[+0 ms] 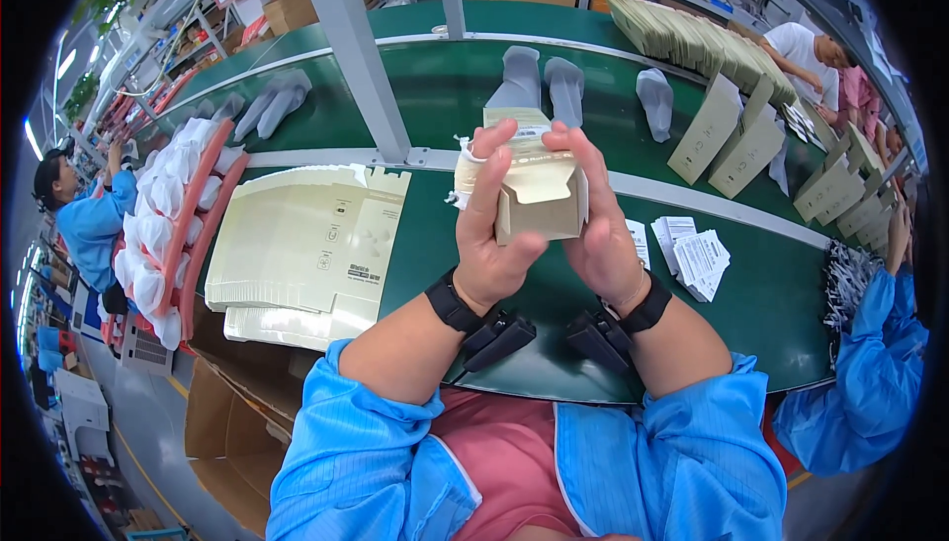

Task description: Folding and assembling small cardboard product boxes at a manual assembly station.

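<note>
Between my two hands is a small cream paperboard carton [543,217], held up over the green worktable [445,284]. Its near end gapes, and a tucked-edge flap hangs over the opening. My left hand [491,230] presses on the left side, fingers pointing away and thumb near the lower corner. Against the right side lies my right hand [605,245], its fingertips reaching over the top edge. A white knotted cord [460,180] shows at the left by my left fingers. Black straps with small black devices sit on both wrists.
Flat cream carton blanks [301,245] are stacked at left, beside pink trays of white-wrapped items [163,225]. Printed leaflets [700,259] lie at right. Grey-wrapped items [521,77] and upright cartons [714,136] stand beyond a metal rail. A grey post [361,57] rises ahead; co-workers flank both sides.
</note>
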The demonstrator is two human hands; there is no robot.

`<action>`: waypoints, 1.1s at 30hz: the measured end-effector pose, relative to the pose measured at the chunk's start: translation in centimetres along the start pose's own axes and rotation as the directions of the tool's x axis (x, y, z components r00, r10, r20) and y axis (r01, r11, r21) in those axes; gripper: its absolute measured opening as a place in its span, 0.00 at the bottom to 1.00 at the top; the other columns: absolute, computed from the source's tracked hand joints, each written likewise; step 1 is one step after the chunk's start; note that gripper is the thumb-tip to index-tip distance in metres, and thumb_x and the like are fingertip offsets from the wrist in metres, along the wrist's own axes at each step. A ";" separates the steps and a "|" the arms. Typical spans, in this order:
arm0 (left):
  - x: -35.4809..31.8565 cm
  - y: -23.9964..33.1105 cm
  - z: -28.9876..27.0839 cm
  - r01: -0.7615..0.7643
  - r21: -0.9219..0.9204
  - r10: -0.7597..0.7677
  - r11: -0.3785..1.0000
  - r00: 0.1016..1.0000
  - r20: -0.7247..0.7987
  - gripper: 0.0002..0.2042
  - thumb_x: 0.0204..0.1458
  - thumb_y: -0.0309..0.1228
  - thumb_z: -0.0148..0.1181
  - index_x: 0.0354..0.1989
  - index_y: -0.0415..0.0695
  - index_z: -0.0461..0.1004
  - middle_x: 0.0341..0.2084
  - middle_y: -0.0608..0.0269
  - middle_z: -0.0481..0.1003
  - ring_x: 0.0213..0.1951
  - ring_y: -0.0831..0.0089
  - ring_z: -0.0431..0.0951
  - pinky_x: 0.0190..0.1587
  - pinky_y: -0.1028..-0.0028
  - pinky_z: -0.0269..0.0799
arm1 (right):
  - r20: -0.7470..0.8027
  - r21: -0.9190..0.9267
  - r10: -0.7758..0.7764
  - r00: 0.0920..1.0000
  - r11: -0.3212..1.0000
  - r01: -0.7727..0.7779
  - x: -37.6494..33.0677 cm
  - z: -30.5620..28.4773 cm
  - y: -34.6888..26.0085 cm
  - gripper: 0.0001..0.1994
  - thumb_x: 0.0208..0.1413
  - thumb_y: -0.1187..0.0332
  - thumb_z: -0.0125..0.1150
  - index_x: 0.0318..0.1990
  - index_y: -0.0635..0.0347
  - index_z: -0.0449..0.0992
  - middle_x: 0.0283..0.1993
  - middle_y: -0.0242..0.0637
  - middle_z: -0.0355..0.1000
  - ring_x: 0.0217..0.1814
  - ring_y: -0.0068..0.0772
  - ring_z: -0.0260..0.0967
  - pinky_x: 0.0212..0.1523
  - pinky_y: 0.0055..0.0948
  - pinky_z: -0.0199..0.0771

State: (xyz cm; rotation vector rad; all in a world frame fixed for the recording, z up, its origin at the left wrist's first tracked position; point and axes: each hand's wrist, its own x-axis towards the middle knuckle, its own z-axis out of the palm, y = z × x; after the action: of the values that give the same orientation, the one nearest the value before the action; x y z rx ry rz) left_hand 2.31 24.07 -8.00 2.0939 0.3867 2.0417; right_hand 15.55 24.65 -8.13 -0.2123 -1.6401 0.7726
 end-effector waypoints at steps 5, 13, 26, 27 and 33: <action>-0.2 -0.2 0.2 0.026 -0.152 -0.029 0.988 0.999 -0.014 0.14 0.53 0.26 0.51 0.49 0.48 0.70 0.58 0.52 0.61 0.62 0.53 0.55 0.64 0.55 0.44 | -0.011 0.212 0.072 0.997 0.975 -0.068 -0.1 0.5 0.0 0.28 0.57 0.69 0.53 0.65 0.58 0.54 0.63 0.39 0.53 0.72 0.39 0.41 0.68 0.36 0.42; -0.2 -1.1 -0.6 -0.067 -0.083 0.074 0.994 0.993 0.088 0.12 0.50 0.24 0.51 0.43 0.48 0.71 0.55 0.52 0.62 0.61 0.52 0.57 0.65 0.52 0.41 | -0.009 0.247 0.027 1.000 0.969 -0.024 -0.1 0.1 1.0 0.22 0.53 0.79 0.48 0.57 0.55 0.59 0.61 0.37 0.56 0.73 0.42 0.42 0.69 0.40 0.42; 0.2 -1.5 0.2 0.497 -0.761 -0.710 0.416 0.701 0.069 0.26 0.57 0.41 0.47 0.61 0.43 0.54 0.55 0.56 0.65 0.57 0.59 0.67 0.61 0.62 0.58 | 0.096 -0.363 -0.135 0.986 0.918 0.161 -0.2 -1.1 2.7 0.21 0.45 0.80 0.53 0.50 0.54 0.66 0.59 0.38 0.59 0.70 0.49 0.48 0.67 0.43 0.48; 0.2 -2.0 -0.3 0.522 -0.839 -0.785 0.151 0.579 0.219 0.28 0.57 0.42 0.47 0.63 0.43 0.51 0.55 0.56 0.64 0.56 0.60 0.68 0.59 0.64 0.62 | 0.097 -0.363 -0.137 0.986 0.917 0.163 -0.2 -1.3 2.8 0.21 0.45 0.80 0.53 0.50 0.54 0.66 0.59 0.38 0.59 0.70 0.49 0.48 0.67 0.43 0.48; -0.3 -4.6 -1.6 0.728 -0.685 -0.845 0.035 0.387 0.368 0.28 0.55 0.37 0.50 0.62 0.42 0.52 0.53 0.55 0.66 0.54 0.63 0.70 0.56 0.63 0.66 | 0.203 -0.527 0.026 0.979 0.845 0.087 0.3 -3.1 1.9 0.25 0.43 0.77 0.61 0.53 0.53 0.66 0.61 0.41 0.58 0.68 0.49 0.50 0.66 0.42 0.50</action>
State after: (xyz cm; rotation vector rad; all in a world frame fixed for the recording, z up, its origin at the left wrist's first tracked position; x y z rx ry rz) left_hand 0.49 28.27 -9.72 0.7598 0.4284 1.1966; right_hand 17.85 27.42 -8.95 -0.5151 -2.0282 0.2963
